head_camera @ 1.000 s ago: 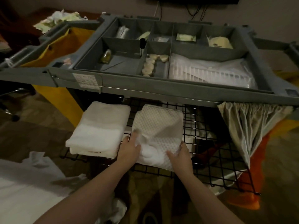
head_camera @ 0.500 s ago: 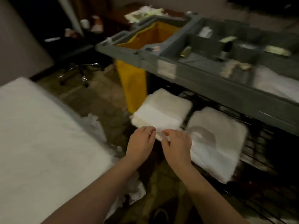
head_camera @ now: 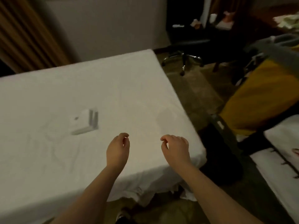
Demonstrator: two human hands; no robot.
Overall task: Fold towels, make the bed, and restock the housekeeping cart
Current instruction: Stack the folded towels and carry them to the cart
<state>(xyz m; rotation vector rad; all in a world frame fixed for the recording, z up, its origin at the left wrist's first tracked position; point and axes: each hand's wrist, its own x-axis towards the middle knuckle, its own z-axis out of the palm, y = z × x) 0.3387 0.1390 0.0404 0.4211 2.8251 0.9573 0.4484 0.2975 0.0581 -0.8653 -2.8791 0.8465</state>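
The bed (head_camera: 80,88) is what they face now, its white sheet pulled fairly flat and filling the ground right under their arms. A second ago it was not: both hands were on the cart's wire shelf, settling a folded towel next to another, and half a second ago they were drawing back from the stack. Now the left hand (head_camera: 118,148) and the right hand (head_camera: 176,147) hang side by side just above the bed's near corner. The fingers (head_camera: 125,135) are loosely curled and narrow, with thumb close to forefinger on each, and they hold nothing. I can't tell whether they touch the sheet. Further up the bed from the hands lies a small white object (head_camera: 84,121), too blurred for me to name. The sheet's edge hangs rumpled below the bed's near side. Off the bed's right side stands the housekeeping cart (head_camera: 275,50) with its yellow bag (head_camera: 258,97), and a folded towel (head_camera: 281,139) shows white on its shelf. Beyond the bed's far corner is an office chair (head_camera: 187,44). To my eye the towel run is finished for now and the bed-making comes next, probably starting at this corner.
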